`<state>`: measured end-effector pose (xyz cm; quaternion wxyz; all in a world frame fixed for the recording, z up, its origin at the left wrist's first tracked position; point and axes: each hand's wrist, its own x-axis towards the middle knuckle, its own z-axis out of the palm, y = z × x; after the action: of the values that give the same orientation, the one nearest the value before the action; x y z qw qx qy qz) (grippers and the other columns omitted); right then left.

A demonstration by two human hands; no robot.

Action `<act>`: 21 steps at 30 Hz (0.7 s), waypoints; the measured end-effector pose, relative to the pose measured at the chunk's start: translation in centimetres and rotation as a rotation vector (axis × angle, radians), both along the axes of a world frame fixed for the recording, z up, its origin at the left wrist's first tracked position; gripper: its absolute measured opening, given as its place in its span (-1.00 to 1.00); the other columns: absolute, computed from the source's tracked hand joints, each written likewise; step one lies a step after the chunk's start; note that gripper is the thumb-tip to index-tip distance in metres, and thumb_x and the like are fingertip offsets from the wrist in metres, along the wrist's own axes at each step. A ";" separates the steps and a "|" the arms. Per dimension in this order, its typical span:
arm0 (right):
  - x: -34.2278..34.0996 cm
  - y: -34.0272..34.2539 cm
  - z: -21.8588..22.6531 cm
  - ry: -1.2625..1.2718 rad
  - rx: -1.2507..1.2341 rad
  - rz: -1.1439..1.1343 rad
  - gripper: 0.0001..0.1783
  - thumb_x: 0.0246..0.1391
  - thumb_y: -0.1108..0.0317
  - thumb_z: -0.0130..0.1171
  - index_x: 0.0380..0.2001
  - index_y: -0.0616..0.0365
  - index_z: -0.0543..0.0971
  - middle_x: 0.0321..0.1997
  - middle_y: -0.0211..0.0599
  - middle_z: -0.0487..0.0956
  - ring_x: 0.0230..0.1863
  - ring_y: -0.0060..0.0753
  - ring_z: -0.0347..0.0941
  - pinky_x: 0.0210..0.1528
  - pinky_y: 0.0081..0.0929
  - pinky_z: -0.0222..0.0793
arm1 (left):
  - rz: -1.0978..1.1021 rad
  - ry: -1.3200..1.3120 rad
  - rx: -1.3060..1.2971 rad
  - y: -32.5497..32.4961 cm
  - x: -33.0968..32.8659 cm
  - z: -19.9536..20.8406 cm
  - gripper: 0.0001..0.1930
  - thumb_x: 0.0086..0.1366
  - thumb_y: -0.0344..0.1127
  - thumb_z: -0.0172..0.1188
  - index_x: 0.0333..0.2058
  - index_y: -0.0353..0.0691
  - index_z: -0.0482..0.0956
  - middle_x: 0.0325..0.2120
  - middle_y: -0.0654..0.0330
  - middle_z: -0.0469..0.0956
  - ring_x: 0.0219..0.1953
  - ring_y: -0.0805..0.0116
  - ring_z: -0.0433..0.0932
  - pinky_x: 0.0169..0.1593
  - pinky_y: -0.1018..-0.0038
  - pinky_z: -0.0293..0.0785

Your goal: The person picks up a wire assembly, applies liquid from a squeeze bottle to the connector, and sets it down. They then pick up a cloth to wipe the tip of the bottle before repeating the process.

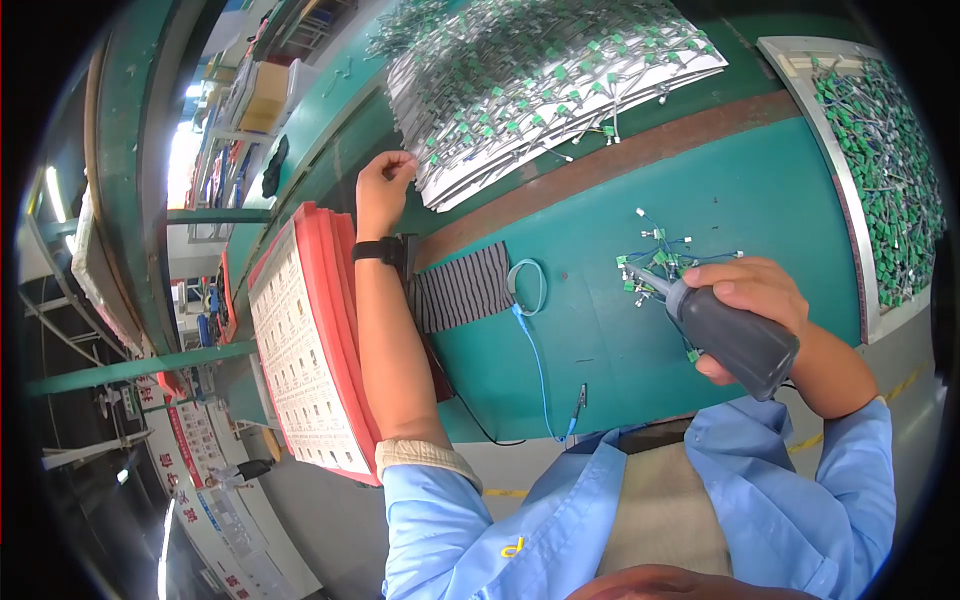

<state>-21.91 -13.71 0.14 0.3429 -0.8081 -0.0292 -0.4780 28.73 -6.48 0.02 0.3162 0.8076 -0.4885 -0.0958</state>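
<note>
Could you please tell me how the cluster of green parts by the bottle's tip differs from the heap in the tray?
The cluster has far fewer pieces than the heap. The cluster lies on the green table, whereas the heap sits inside a pale-rimmed tray. The right hand holds the bottle at the cluster, while no hand touches the heap. Both show green blocks with wires.
</note>
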 end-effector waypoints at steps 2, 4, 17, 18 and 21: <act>0.0 0.0 0.2 -0.009 -0.008 0.051 -0.22 -0.09 0.07 0.49 0.08 0.29 0.37 -0.12 0.15 0.63 -0.23 -0.05 0.65 -0.26 -0.27 0.57 | 0.005 -0.063 -0.114 0.3 -0.4 0.5 -0.79 0.19 -0.41 0.31 -0.21 -0.36 0.66 -0.39 0.23 0.64 -0.36 0.50 0.53 -0.18 0.53 0.49; -0.1 0.0 0.0 0.013 0.022 0.046 -0.22 -0.04 0.04 0.47 0.13 0.21 0.35 0.00 0.22 0.56 -0.18 -0.01 0.63 -0.23 -0.25 0.57 | 0.052 -0.149 -0.228 1.5 -0.8 1.1 -0.77 0.16 -0.42 0.30 -0.19 -0.35 0.66 -0.34 0.16 0.65 -0.33 0.43 0.57 -0.15 0.49 0.52; 1.4 1.4 -2.0 -0.124 0.097 -0.250 -0.33 0.31 0.02 0.14 0.32 0.03 0.17 0.25 0.46 0.33 -0.44 -0.16 0.48 -0.47 -0.37 0.43 | -0.944 0.026 -0.187 7.4 -32.5 -4.7 -0.70 -0.04 -0.24 0.42 -0.25 -0.04 0.72 -0.29 0.10 0.58 -0.10 0.04 0.56 -0.10 0.13 0.52; 1.5 1.5 -2.0 -0.122 0.087 -0.264 -0.35 0.32 0.03 0.13 0.31 0.04 0.18 0.25 0.46 0.34 -0.45 -0.17 0.46 -0.48 -0.39 0.40 | -0.916 0.016 -0.159 7.3 -32.5 -5.3 -0.73 -0.02 -0.23 0.39 -0.27 -0.04 0.71 -0.30 0.11 0.57 -0.12 0.05 0.56 -0.13 0.13 0.53; 1.5 1.5 -1.9 -0.119 0.106 -0.235 -0.37 0.30 0.04 0.16 0.22 0.22 0.26 0.24 0.39 0.38 -0.41 -0.22 0.45 -0.41 -0.40 0.43 | -0.862 -0.007 -0.097 7.0 -32.5 -6.2 -0.80 0.03 -0.22 0.35 -0.31 -0.03 0.70 -0.32 0.13 0.56 -0.17 0.06 0.57 -0.18 0.13 0.54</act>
<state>-20.45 -12.17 -1.81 0.3244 -0.7570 0.0706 -0.5628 -3.80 0.56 -6.20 0.2835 0.5144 -0.7859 -0.1933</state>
